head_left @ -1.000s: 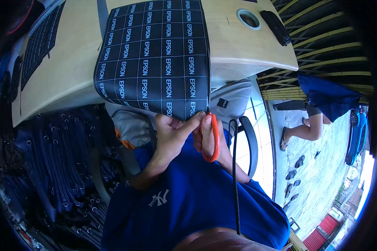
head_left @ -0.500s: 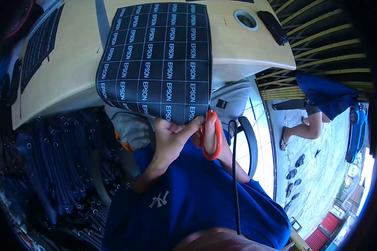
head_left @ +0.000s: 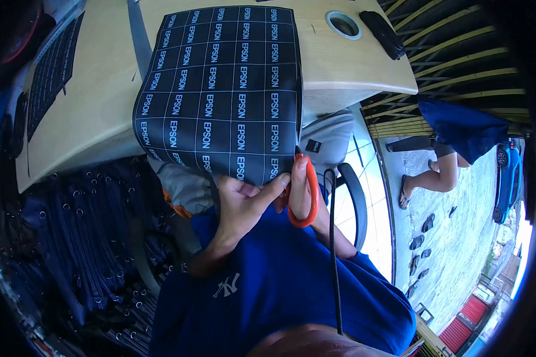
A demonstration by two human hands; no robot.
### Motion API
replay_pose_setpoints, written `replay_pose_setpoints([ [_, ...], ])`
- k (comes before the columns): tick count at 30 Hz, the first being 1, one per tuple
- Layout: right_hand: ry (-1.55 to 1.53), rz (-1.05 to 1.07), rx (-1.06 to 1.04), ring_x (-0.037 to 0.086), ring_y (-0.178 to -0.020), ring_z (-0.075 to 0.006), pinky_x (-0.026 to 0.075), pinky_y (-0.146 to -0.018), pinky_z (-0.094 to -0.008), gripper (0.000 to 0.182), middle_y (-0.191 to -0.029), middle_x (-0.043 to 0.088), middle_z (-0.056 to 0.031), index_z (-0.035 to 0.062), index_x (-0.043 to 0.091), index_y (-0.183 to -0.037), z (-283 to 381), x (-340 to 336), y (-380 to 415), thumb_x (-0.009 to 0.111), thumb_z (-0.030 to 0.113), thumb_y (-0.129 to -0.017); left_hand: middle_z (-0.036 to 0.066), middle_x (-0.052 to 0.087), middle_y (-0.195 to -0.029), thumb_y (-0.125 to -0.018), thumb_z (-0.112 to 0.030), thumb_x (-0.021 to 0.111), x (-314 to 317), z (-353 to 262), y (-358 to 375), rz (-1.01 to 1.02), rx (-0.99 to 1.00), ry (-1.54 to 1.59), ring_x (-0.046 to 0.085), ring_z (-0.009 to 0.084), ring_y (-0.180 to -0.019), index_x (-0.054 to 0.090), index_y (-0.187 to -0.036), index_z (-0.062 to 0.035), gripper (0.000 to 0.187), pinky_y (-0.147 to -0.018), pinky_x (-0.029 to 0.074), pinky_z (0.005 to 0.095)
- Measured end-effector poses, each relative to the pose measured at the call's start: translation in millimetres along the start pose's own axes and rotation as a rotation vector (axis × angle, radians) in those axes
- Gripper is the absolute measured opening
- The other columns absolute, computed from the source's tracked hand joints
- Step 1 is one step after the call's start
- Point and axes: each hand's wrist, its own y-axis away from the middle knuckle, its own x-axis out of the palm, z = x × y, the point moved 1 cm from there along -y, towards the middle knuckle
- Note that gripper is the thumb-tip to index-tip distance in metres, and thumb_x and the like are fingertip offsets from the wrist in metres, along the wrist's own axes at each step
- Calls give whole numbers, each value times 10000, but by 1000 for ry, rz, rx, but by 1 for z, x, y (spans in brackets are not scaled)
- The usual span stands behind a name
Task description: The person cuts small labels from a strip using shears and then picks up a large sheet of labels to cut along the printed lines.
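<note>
A black sheet (head_left: 220,89) printed with rows of white "EPSON" labels and grid lines lies over the table and curves down past its near edge. My left hand (head_left: 244,205) pinches the sheet's lower right corner, thumb on top and fingers beneath. Orange-handled scissors (head_left: 308,217) are in my right hand (head_left: 302,187), its fingers through the handle loop. The blades point away from me along the sheet's right edge, where a narrow dark strip shows beside the printed part.
On the wooden table (head_left: 357,65) are a roll of tape (head_left: 343,25), a black pouch (head_left: 382,35) and another printed sheet (head_left: 56,71). Dark straps with metal rings (head_left: 95,238) hang at left. A chair arm (head_left: 354,202) stands at right; beyond it is a person's leg (head_left: 435,178).
The sheet's near corner sits slightly lower, and the scissors' blades have turned a little along its right edge. Both hands keep their hold; the view has shifted slightly.
</note>
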Motion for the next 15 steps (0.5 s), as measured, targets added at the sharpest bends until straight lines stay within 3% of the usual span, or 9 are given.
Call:
replay_pose_setpoints([
  [8, 13, -40, 26, 503, -376, -151, 381, -355, -245, 692, -470, 464, -75, -13, 453, -611, 8, 0, 2, 218, 562, -917, 144, 630, -917, -768, 75, 628, 3, 1, 0, 49, 49, 29, 638, 153, -775, 572, -974, 77, 213, -642, 532, 231],
  [10, 11, -42, 31, 502, -376, -148, 381, -356, -241, 683, -469, 470, -75, -11, 457, -614, 5, -1, 1, 218, 549, -923, 145, 630, -922, -760, 78, 635, 4, 1, 1, 2, 20, 55, 636, 160, -812, 569, -984, 86, 234, -714, 528, 248],
  [13, 40, -2, -8, 504, -380, -145, 386, -361, -242, 647, -477, 489, -71, -12, 476, -650, 2, -4, -1, 224, 511, -937, 130, 637, -916, -752, 57, 658, 6, -3, 3, -13, 12, 28, 632, 150, -827, 585, -970, 79, 232, -727, 514, 240],
  [15, 60, -98, -143, 511, -398, -142, 390, -375, -247, 615, -485, 501, -65, -11, 486, -684, 1, -4, -3, 226, 480, -947, 115, 638, -887, -756, 61, 648, 7, -3, 6, 12, 44, -72, 627, 140, -783, 590, -959, 63, 211, -687, 517, 244],
])
